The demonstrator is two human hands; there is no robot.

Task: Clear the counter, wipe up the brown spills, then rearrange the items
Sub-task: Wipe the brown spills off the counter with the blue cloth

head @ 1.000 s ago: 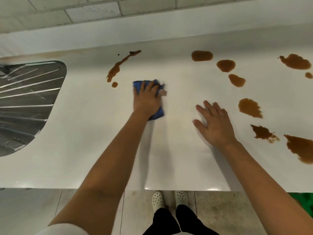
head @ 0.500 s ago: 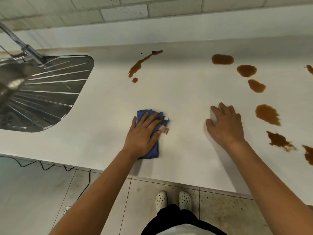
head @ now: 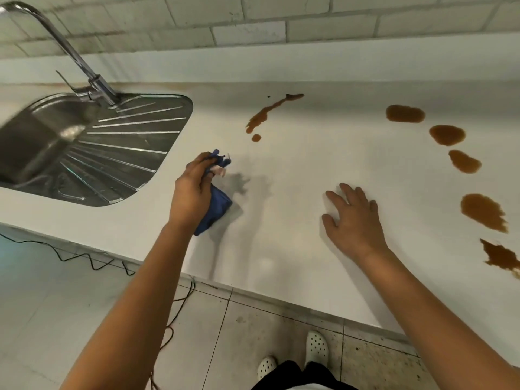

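Half a second ago the crumpled blue wiping cloth (head: 214, 207) lay flat under the left hand (head: 193, 194); now that hand's fingers curl round it, bunched and lifted just off the white counter (head: 295, 215) between the steel sink (head: 92, 147) and the right hand (head: 353, 218), whose relaxed, spread fingers hold nothing and seem to rest on the counter as before. Wiping is under way with the counter already cleared, and next the cloth probably needs carrying to the thin brown streak (head: 267, 114) behind it, then the row of brown puddles (head: 461, 161) on the right.

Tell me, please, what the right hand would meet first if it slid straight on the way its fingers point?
The right hand points up-left across bare counter. Its line seems to reach the long brown streak near the back edge first, though depth is uncertain.
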